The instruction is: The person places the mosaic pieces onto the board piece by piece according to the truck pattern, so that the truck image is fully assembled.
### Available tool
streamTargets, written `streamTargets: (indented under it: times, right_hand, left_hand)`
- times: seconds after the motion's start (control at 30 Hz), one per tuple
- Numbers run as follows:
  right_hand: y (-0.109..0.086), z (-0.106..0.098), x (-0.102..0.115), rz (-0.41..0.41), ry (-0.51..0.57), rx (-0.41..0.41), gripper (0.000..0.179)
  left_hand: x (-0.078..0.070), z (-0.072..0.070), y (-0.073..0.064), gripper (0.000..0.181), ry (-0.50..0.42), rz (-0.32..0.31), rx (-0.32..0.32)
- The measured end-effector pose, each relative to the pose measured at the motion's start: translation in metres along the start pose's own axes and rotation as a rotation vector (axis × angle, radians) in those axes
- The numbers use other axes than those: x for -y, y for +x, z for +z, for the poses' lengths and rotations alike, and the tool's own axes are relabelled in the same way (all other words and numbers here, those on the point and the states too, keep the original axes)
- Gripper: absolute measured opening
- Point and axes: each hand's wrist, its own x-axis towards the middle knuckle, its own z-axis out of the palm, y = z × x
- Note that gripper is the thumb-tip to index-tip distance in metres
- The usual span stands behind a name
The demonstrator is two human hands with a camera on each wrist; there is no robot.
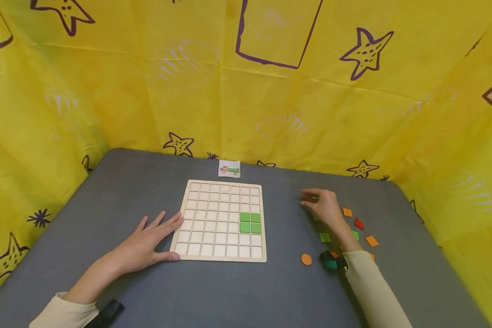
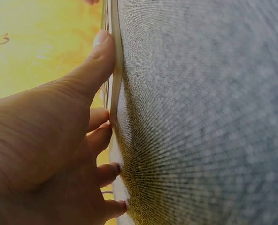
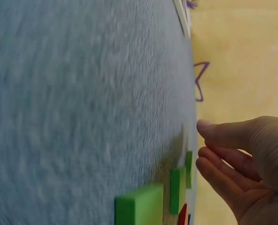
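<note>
Fingers (image 1: 173, 222) of left hand (image 1: 145, 244) spread against board (image 1: 208, 225); right hand (image 1: 326, 207) above table (image 1: 229, 291), fingers (image 3: 219, 175) bent.

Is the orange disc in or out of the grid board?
Out: the orange disc lies on the gray table, right of the grid board.

A yellow curtain (image 1: 123, 86) printed with purple-outlined starfish (image 1: 366, 53) and pale fish (image 1: 186, 64) surrounds the dark grey table (image 1: 279, 291).

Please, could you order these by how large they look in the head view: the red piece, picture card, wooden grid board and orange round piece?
Wooden grid board
Picture card
Orange round piece
Red piece (only slightly smaller; it lies farther away)
</note>
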Motion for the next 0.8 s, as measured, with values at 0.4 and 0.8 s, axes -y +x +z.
streamTargets:
  times: [0.4,0.8]
  right_hand:
    - [0.001,-0.011,-0.013,0.037,-0.072,-0.032,0.037]
    - [0.004,-0.014,-0.016,0.065,-0.088,-0.010,0.035]
  left_hand:
    - [-0.001,0.000,0.000,0.097,0.002,-0.011,0.005]
    - [-0.001,0.000,0.000,0.097,-0.002,-0.015,0.007]
